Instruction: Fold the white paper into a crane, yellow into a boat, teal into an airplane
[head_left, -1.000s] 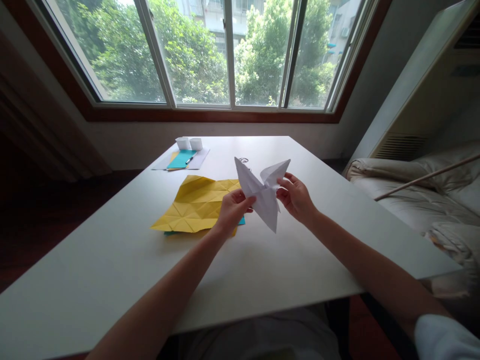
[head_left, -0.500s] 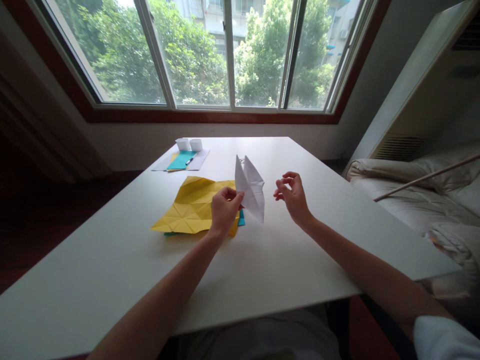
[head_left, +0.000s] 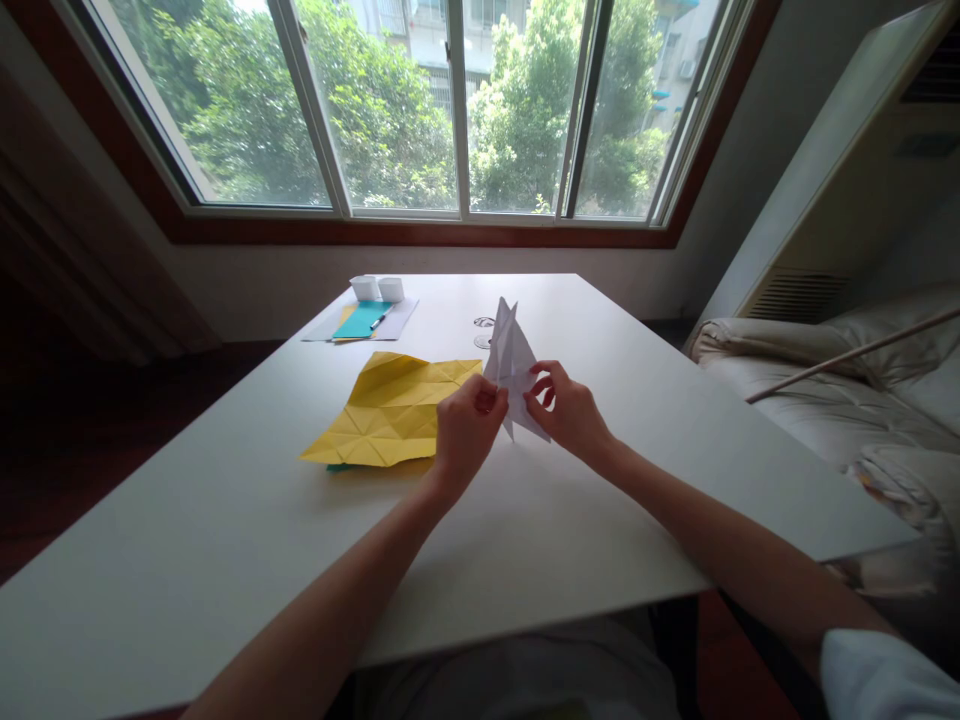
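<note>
A folded white paper (head_left: 513, 350) with several pointed flaps is held upright above the table between my two hands. My left hand (head_left: 469, 420) pinches its lower left edge between thumb and fingers. On the other side, my right hand (head_left: 568, 405) grips the right edge with thumb and fingertips. Just left of my left hand lies a creased yellow sheet of paper (head_left: 382, 415), its corners lifting off the surface. A bit of teal paper (head_left: 339, 468) peeks out from beneath it.
The white table (head_left: 225, 540) reaches toward the window. At its far left sit two small white containers (head_left: 378, 289), teal paper (head_left: 361, 321) and a pen (head_left: 382, 318). Small dark printed shapes (head_left: 484, 322) show behind the folded paper. A sofa (head_left: 810, 400) stands to the right.
My right hand has come in from the right and taken hold of the white paper's right edge. My left hand has shifted slightly right, and the paper has turned, showing more flaps.
</note>
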